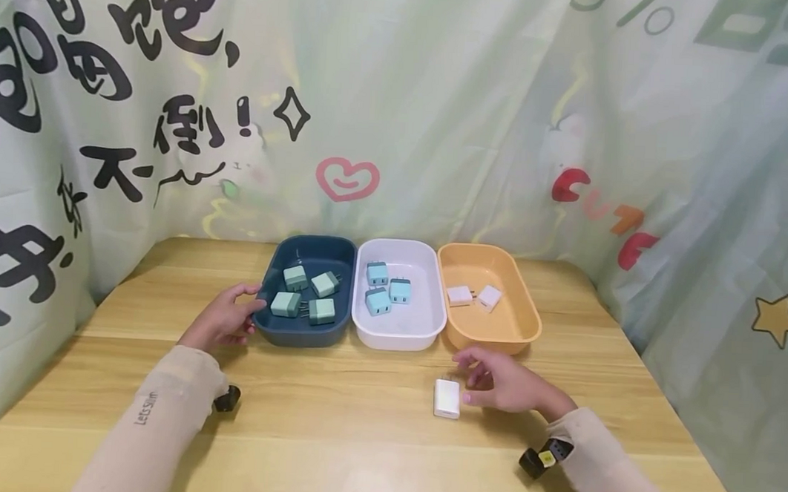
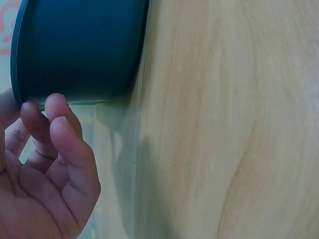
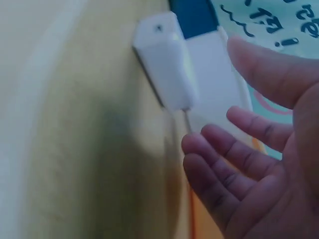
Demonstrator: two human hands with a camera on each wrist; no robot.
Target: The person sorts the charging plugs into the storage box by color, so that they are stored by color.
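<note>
On the wooden table lies a white charger plug (image 1: 447,399), its prongs facing the trays. My right hand (image 1: 510,382) hovers just right of it, with thumb and fingers spread apart; the right wrist view shows the charger (image 3: 167,62) apart from the fingertips. At the left, my left hand (image 1: 223,317) grips the side rim of a dark blue tray (image 1: 302,338) between thumb and fingers. Several pale green chargers (image 1: 321,311) lie in that tray. Three light blue chargers (image 1: 400,291) sit in the white tray (image 1: 397,340), and two white chargers (image 1: 460,296) in the orange tray (image 1: 496,333).
The three trays stand side by side at the back of the table (image 1: 330,436). Behind them hangs a printed curtain (image 1: 440,129). A black wrist camera (image 1: 536,461) is strapped at the right sleeve, another (image 1: 228,398) at the left.
</note>
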